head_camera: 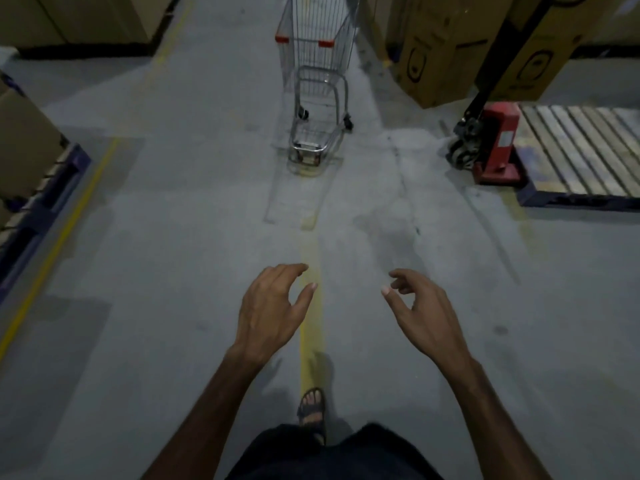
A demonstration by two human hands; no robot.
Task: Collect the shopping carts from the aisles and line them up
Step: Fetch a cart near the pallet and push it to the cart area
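While both sets of fingers hang loosely curled and spread over the grey concrete floor, I see them pinching nothing. On my left hand the fingers bend forward and the thumb stands apart from them. On my right hand the thumb and forefinger curve towards each other without meeting, and the other fingers fold loosely beneath. The two hands float side by side, apart from each other, either side of a worn yellow painted line that runs up the floor. Below them one foot in a dark open sandal stands on that line, above dark shorts at the bottom edge.

Further up the same line, well apart from my hands, stands the silver wire shopping cart with red handle caps. It sits on its wheels near the top edge of the floor, its low front end pointing at me and its basket running away towards the top.

Just to its right stand tall brown cardboard boxes. At the right edge a red pallet jack with a black handle sits against a slatted wooden pallet on a blue base. More brown boxes on a blue pallet line the left edge, beside a second yellow line.
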